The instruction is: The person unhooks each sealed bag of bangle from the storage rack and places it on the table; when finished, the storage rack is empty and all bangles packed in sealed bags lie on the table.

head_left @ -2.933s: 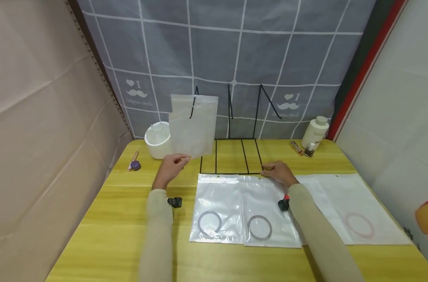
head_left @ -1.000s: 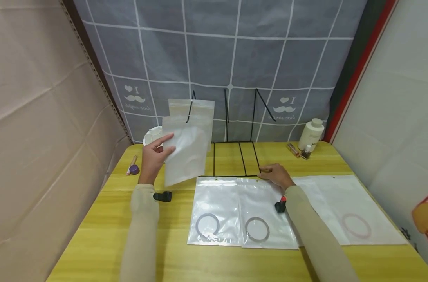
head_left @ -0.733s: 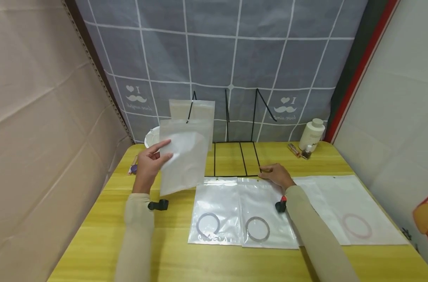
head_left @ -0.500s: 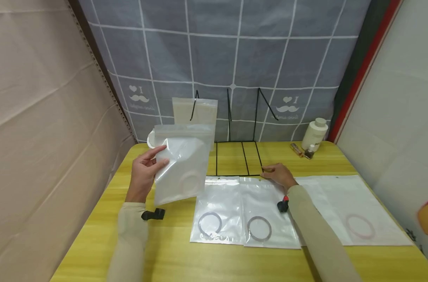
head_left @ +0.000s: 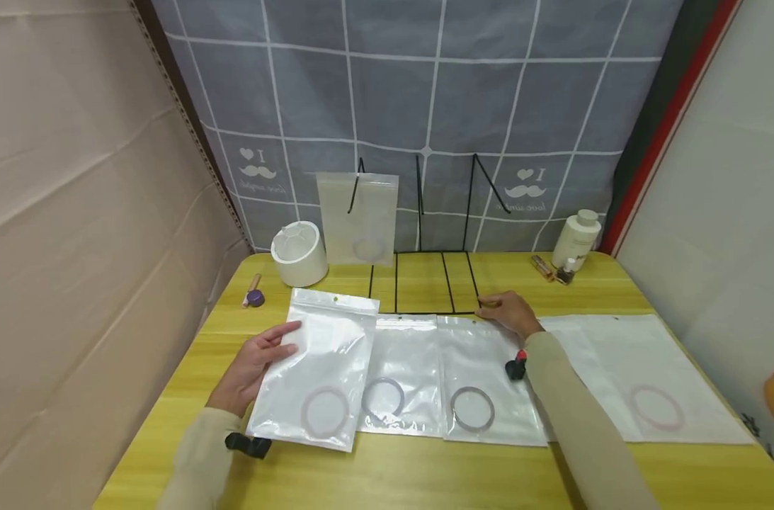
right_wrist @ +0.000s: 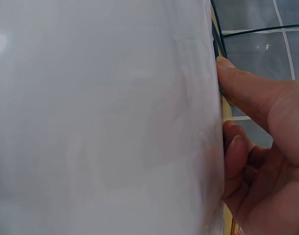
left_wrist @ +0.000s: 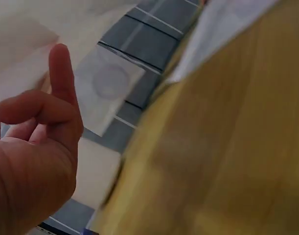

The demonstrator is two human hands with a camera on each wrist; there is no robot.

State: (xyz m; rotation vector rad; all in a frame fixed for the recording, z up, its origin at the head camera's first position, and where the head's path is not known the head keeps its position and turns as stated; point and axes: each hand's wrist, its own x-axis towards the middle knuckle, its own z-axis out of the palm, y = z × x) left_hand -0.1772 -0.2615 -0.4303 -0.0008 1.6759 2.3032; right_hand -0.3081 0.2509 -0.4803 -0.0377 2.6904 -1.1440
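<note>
In the head view my left hand (head_left: 249,368) pinches the left edge of a clear-fronted zip-lock bag (head_left: 323,347) with a pale pink bangle (head_left: 325,412) inside. The bag tilts low over the table's left-centre and overlaps a second bag (head_left: 418,354) holding a lilac bangle. My right hand (head_left: 509,312) holds the front right corner of a black wire display rack (head_left: 396,283) between thumb and fingers, also seen in the right wrist view. One more zip-lock bag (head_left: 357,219) with a faint ring hangs on the rack's left hook.
Beside the right hand lies a bag with a grey-brown bangle (head_left: 472,409). White bags (head_left: 616,375) spread farther right. A white round container (head_left: 299,253) and purple cap (head_left: 255,298) stand at left; a white bottle (head_left: 576,237) and small dark bottle (head_left: 566,272) at back right.
My left hand has taken the front bag off the left hook and brought it down toward me, over the table. One bag stays on that hook. The right hand has kept its place.
</note>
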